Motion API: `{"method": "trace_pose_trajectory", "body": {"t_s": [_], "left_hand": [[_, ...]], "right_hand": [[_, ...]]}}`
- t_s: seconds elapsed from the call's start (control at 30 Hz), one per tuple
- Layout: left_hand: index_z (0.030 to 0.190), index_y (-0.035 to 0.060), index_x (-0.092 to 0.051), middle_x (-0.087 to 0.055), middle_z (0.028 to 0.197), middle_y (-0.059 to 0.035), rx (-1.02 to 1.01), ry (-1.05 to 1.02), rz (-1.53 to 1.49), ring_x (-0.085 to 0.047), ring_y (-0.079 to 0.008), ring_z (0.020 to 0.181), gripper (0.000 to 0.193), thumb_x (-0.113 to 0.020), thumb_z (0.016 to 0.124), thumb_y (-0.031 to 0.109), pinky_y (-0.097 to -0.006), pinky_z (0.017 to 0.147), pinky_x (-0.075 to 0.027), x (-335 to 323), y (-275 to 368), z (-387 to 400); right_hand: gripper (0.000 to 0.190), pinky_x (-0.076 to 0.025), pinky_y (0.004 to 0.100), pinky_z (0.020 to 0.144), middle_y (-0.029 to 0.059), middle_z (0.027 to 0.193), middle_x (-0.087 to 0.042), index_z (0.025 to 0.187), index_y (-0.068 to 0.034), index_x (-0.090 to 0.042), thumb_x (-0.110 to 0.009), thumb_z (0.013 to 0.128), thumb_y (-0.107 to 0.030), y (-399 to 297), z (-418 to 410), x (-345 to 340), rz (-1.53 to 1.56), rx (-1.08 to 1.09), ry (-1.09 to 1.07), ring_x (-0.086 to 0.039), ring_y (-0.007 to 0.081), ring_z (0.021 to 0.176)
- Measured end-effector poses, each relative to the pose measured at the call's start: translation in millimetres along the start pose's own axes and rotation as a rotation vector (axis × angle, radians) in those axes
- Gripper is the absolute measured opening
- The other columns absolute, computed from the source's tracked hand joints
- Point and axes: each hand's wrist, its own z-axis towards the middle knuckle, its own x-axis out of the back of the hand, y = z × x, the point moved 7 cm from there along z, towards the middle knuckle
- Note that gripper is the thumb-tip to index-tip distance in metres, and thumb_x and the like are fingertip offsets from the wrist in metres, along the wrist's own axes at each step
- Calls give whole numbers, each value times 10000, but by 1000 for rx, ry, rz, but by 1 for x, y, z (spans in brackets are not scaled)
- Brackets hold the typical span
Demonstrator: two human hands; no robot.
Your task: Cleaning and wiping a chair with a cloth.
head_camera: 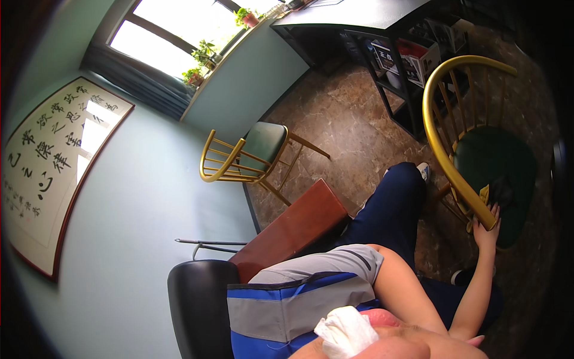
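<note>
A bare arm runs from the grey short sleeve [323, 264] to my left hand [486, 224], which is on the end of the curved rail of a gold metal chair [432, 125]. The fingers curl about the rail end. Close by, a black and yellow item [500, 193], probably cloth, lies on the green seat [484, 155]. At the bottom edge, a crumpled white tissue [345, 332] is very near the camera, by my face. Of my right hand [476, 341] only what seems a fingertip shows near the elbow; the rest is hidden.
A reddish-brown board [293, 226] lies beside my legs. A second gold chair [262, 152] stands by the wall. Ahead is a dark desk [354, 15] with shelves [397, 92] holding boxes. Potted plants [204, 54] line the windowsill. A black chair back [204, 309] is at lower left.
</note>
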Motion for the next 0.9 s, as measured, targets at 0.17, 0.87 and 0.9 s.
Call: {"method": "trace_pose_trajectory", "body": {"t_s": [0.17, 0.87, 0.9], "left_hand": [[1398, -36, -509, -615, 1321, -144, -27, -66, -87, -546, -225, 1259, 853, -209, 1038, 677, -390, 1072, -440, -3, 0, -2], [1481, -28, -447, -559, 1437, -162, -35, -394, -431, -463, -240, 1387, 949, -169, 1000, 741, -412, 1168, -367, -4, 0, 9], [1485, -27, -444, -556, 1443, -163, -32, -417, -449, -459, -241, 1393, 954, -167, 999, 745, -413, 1172, -364, -3, -1, 10]], "right_hand": [[718, -309, 566, 1197, 253, 1648, -264, 1539, 32, -353, -620, 975, -325, 7, -1, -7, -62, -7, 23, -254, 384, 1539], [720, -255, 579, 1222, 263, 1655, -237, 1538, 22, -352, -606, 972, -344, 5, -8, 2, -32, -31, -27, -204, 390, 1557], [723, -254, 578, 1223, 264, 1653, -242, 1541, 17, -350, -609, 968, -340, 6, -9, 1, -32, -48, -37, -205, 392, 1556]]}}
